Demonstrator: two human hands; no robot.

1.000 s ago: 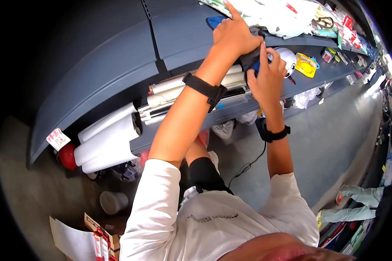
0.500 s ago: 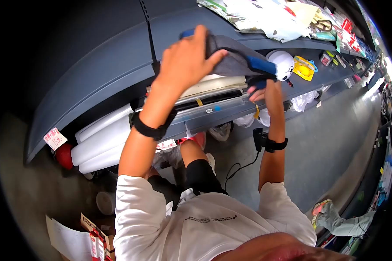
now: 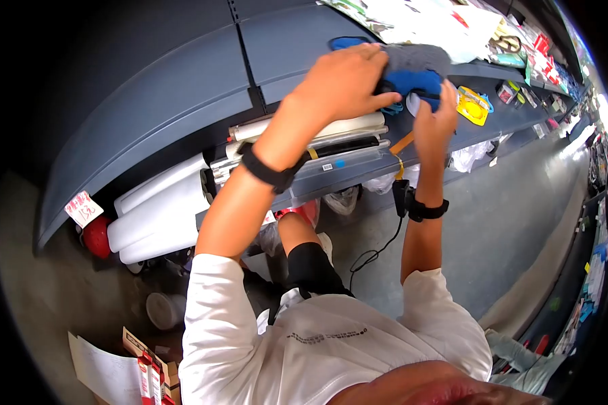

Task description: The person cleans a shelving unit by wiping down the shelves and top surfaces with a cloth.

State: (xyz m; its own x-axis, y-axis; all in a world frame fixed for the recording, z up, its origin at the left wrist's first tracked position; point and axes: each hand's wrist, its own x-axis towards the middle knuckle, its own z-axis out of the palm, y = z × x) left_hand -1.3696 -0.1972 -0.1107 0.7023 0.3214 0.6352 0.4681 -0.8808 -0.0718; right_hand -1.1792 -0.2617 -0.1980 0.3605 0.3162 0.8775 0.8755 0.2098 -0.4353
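A soft grey and blue fabric item (image 3: 419,64) is held up over the shelf edge, bunched, with a fuzzy grey top and blue lower part; its kind is unclear. My left hand (image 3: 348,77) grips its left side, thumb stretched along the front and fingertips partly hidden behind. At the lower right edge, my right hand (image 3: 436,121) pinches the blue part, slightly blurred. A white round object (image 3: 413,102) is mostly hidden behind the item and my right hand. Close to the right hand lies a yellow plastic-looking pack (image 3: 473,106).
The grey metal shelf (image 3: 182,74) runs across in front. White rolls (image 3: 159,219) and long thin packs (image 3: 344,138) lie on the level below. Packaged goods (image 3: 439,27) cover the upper right. A person's leg (image 3: 527,358) shows at lower right, cardboard (image 3: 108,368) at lower left.
The fabric item has moved right and turned, going from stretched out to bunched, with more blue showing. Both hands moved with it. The white round object is now mostly covered.
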